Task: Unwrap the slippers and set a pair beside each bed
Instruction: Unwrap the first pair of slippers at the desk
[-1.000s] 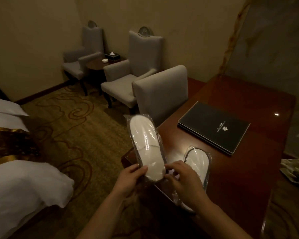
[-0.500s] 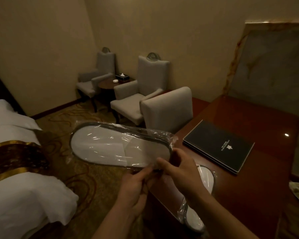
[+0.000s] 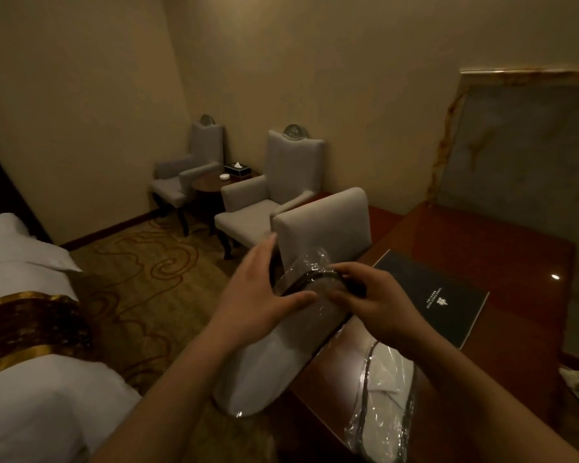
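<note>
I hold a pack of white slippers [image 3: 264, 359] in clear plastic wrap, tilted, its far end raised in front of the desk chair. My left hand [image 3: 258, 292] grips the pack's left side near the top. My right hand [image 3: 368, 297] pinches the crinkled wrap at the pack's upper end. A second wrapped slipper pack [image 3: 386, 392] lies on the wooden desk [image 3: 502, 248] below my right forearm. A bed [image 3: 24, 379] with white linen and a gold-brown runner stands at the left.
A black folder [image 3: 445, 295] lies on the desk. A grey desk chair [image 3: 328, 222] stands at the desk's left edge. Two grey armchairs [image 3: 268, 195] flank a small round table [image 3: 211, 182] in the far corner. Patterned carpet [image 3: 141, 282] covers the floor between bed and desk.
The pack has swung from lying sideways to pointing away from me with its near end down. Both hands have shifted to its upper end, and the view has tilted up.
</note>
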